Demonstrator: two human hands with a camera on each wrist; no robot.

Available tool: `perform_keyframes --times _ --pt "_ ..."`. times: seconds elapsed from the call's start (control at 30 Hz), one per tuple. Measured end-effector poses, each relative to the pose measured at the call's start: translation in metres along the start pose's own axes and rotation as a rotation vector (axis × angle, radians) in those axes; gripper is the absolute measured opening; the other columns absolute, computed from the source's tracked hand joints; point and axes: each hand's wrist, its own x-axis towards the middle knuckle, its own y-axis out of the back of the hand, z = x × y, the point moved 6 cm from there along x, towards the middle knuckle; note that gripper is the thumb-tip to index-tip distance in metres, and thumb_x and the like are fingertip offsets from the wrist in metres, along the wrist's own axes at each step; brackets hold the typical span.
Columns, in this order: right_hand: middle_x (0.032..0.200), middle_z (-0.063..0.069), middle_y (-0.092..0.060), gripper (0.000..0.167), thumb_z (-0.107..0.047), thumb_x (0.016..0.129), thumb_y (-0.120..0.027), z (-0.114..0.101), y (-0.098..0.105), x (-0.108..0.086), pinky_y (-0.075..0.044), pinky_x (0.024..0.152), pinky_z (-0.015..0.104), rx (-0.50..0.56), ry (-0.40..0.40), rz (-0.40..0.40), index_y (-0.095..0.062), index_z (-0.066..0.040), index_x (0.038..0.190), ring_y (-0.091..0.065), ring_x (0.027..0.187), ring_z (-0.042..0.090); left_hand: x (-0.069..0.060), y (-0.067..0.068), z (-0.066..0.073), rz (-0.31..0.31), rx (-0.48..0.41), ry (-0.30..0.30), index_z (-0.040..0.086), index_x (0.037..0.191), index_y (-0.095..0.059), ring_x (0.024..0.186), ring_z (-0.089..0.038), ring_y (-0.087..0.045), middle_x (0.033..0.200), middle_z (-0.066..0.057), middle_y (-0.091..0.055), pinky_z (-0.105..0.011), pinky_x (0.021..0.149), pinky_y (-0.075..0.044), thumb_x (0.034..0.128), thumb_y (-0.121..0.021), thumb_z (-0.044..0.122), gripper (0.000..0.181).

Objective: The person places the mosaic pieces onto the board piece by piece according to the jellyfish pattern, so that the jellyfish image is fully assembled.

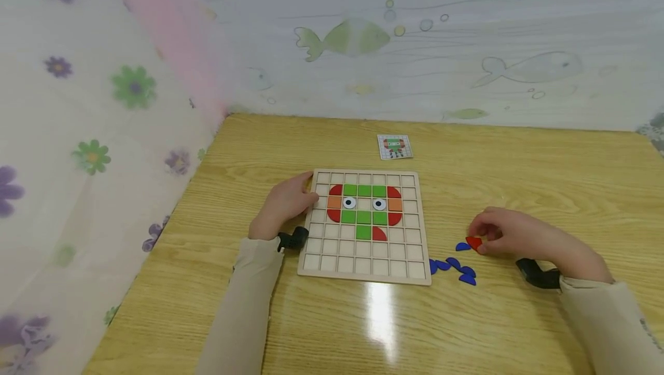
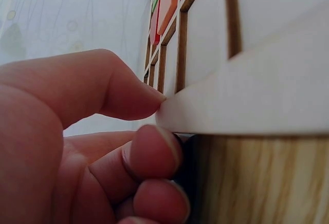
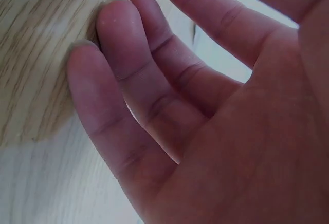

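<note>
A square wooden grid board (image 1: 364, 251) lies on the table, bearing green squares, orange squares, red quarter-round pieces and two round eye pieces. My left hand (image 1: 282, 205) grips the board's left edge; in the left wrist view the thumb touches the rim, with fingertips (image 2: 156, 152) just below it. To the right of the board, my right hand (image 1: 510, 234) pinches a red piece (image 1: 474, 243) between thumb and forefinger, low over the table. The right wrist view shows the other fingers loosely bent, with only a sliver of red at its top.
Several blue half-round pieces (image 1: 468, 279) lie between the board and my right hand, one partly hidden by the board's edge. Behind the board is a small picture card (image 1: 395, 147) with a similar pattern. Patterned walls border the wooden table (image 1: 290, 144) at the back and left.
</note>
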Motion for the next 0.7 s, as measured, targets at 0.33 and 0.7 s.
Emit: perform_keyframes --times 0.33,0.7 --pt "0.084 -0.006 -0.052 0.017 -0.013 0.076 -0.067 -0.0061 -0.0021 0.0043 -0.041 0.062 0.025 -0.077 -0.015 0.032 -0.061 -0.014 0.092 -0.046 0.070 0.008 0.0008 -0.0017 -0.0011 0.000 0.013 -0.002 0.018 0.142 -0.026 0.046 -0.015 -0.049 0.053 0.000 -0.055 -0.031 0.059 -0.038 0.0837 -0.050 0.030 0.064" --pt "0.087 -0.005 -0.049 0.017 -0.012 0.077 -0.067 -0.0085 -0.0003 0.0055 -0.041 0.062 0.026 -0.103 0.009 0.062 -0.061 -0.015 0.093 -0.045 0.071 0.009 0.0004 -0.0008 0.0002 0.005 0.013 0.000 0.018 0.142 -0.026 0.046 -0.015 -0.048 0.053 0.000 -0.054 -0.031 0.057 -0.038 0.0832 -0.051 0.030 0.065"
